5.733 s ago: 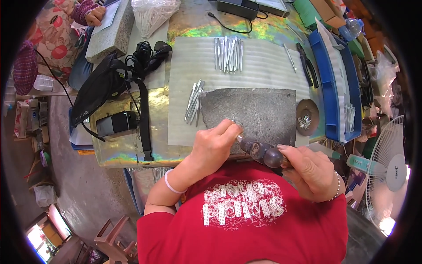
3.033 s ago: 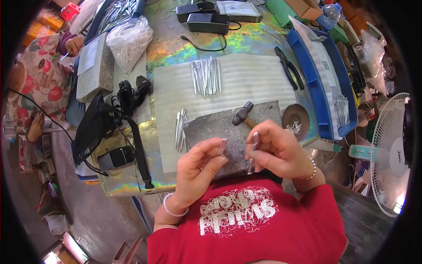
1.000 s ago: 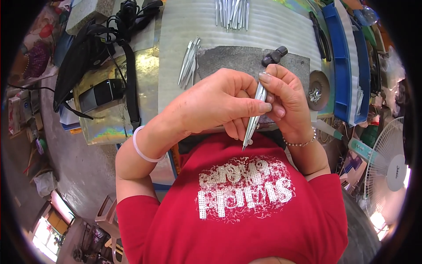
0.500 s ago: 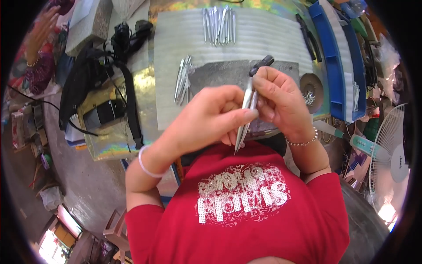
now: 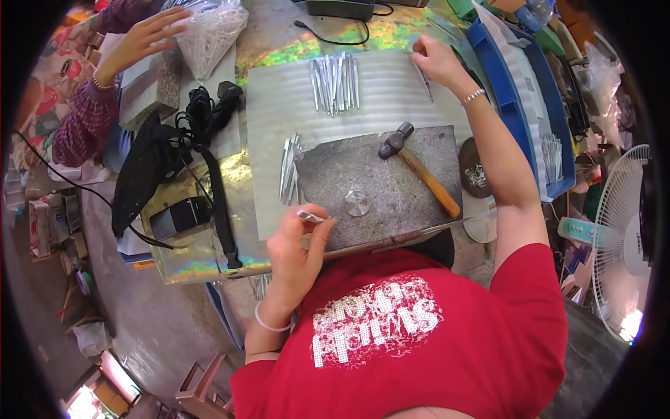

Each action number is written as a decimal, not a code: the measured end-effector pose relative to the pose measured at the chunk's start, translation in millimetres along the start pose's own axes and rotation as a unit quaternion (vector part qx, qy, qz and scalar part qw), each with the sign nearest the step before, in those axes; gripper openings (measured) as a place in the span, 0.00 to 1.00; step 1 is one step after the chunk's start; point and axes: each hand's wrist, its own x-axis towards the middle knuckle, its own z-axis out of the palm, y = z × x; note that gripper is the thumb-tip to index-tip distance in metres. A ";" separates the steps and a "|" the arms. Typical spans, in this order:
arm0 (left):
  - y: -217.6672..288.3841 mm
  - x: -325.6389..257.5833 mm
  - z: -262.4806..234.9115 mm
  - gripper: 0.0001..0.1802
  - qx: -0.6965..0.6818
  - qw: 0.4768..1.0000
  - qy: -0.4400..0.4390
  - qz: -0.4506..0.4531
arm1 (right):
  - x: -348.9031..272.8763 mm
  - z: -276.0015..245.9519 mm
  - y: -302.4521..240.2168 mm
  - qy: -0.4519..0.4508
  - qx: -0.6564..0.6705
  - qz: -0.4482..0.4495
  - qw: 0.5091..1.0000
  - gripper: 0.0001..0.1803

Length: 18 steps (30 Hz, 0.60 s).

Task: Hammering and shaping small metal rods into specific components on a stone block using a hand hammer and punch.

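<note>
My left hand (image 5: 296, 248) is closed at the near left edge of a dark stone slab (image 5: 419, 140). A short silver metal piece (image 5: 310, 216) sticks out between its thumb and fingers; the palm hides the rest. Far to the right, my right hand (image 5: 441, 63) pinches a thin, pointed metal piece (image 5: 423, 82) over the pale foam sheet (image 5: 391, 91). On the slab lie a hammer (image 5: 419, 167) with a wooden handle and a small round metal disc (image 5: 356, 203). Slim silver rods (image 5: 335, 84) form a bundle on the foam, with a smaller bunch (image 5: 289, 171) left of the slab.
A round brown dish (image 5: 471, 150) of small metal bits stands right of the slab. Beyond it runs a long blue tray (image 5: 499, 77). Black straps (image 5: 160, 167) and a dark box (image 5: 180, 218) lie at left. A co-worker's hand (image 5: 143, 42) reaches beside a plastic bag (image 5: 213, 38).
My hands were together near my chest, holding pointed silver pieces. They have parted: the right moved far forward, the left down to the slab's near edge. The hammer and disc are now uncovered.
</note>
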 end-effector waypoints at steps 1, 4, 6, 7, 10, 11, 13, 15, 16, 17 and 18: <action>-1.9 0.6 0.3 0.10 0.005 1.000 0.003 -0.004 | -6.3 0.2 -10.9 -0.004 0.005 -0.003 1.000 0.12; -10.6 -0.1 0.5 0.09 0.055 0.998 -0.019 0.020 | -55.5 -33.9 -75.1 -0.005 0.062 -0.046 0.997 0.14; -11.4 1.1 -2.5 0.09 0.037 0.999 -0.028 0.003 | -104.9 -53.2 -113.7 -0.071 0.094 -0.046 0.992 0.16; -10.5 2.5 -3.0 0.09 0.015 0.999 -0.038 -0.007 | -128.1 -58.6 -125.7 -0.099 0.100 -0.051 0.989 0.18; -5.6 5.3 0.5 0.07 -0.168 0.975 -0.051 -0.137 | -173.2 -58.6 -142.1 -0.118 -0.019 -0.082 0.989 0.25; -3.6 9.0 1.8 0.08 -0.178 0.974 -0.060 -0.124 | -180.9 -55.4 -144.4 -0.123 -0.042 -0.068 0.989 0.27; -1.8 14.8 9.0 0.07 -0.203 0.970 -0.049 -0.125 | -188.2 -47.7 -146.1 -0.079 -0.071 -0.080 0.991 0.27; -5.7 15.9 12.3 0.06 -0.217 0.968 -0.046 -0.117 | -190.4 -43.3 -147.7 -0.075 -0.106 -0.056 0.990 0.27; -7.4 15.8 14.1 0.06 -0.218 0.968 -0.047 -0.117 | -190.9 -41.6 -147.1 -0.075 -0.107 -0.055 0.990 0.27; -8.6 15.8 15.7 0.06 -0.211 0.971 -0.046 -0.105 | -191.5 -39.8 -146.2 -0.073 -0.082 -0.043 0.993 0.27; -9.5 15.9 16.9 0.06 -0.203 0.974 -0.043 -0.093 | -191.8 -39.3 -145.7 -0.072 -0.056 -0.032 0.995 0.27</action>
